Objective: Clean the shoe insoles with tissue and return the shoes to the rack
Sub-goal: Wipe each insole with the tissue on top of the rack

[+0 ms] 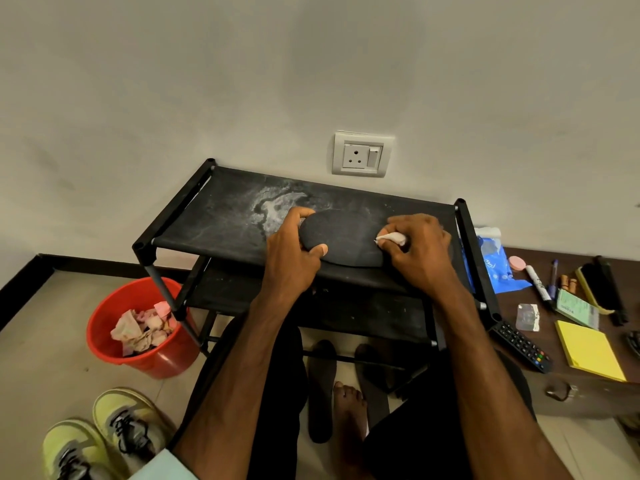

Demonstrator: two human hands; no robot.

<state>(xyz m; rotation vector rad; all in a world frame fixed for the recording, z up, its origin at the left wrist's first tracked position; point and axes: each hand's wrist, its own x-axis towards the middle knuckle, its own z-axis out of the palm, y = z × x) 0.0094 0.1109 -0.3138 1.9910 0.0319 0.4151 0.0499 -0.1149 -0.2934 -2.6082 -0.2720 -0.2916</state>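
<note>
Your left hand (294, 258) grips the left end of the dark insole (343, 237), with the thumb on top and the fingers curled round the far side. The insole lies flat on the top shelf of the black shoe rack (214, 216), close to the front edge and nearer the right corner. Your right hand (422, 251) pinches a small wad of white tissue (391, 238) and presses it on the right part of the insole. A pale dusty patch (273, 206) shows near the shelf's back edge, just behind your left hand.

A red bucket (166, 362) stands on the floor by the rack's front left corner, with crumpled tissues in it. Two yellow-green shoes (131, 424) sit side by side on the floor near you, on the left. Two more dark insoles (322, 389) lie on the floor below the rack's front edge, beside your bare foot (349, 403). A low brown table (571, 396) stands by the rack's right side. A yellow pad (588, 351) and a black remote (521, 346) lie near its front edge.
</note>
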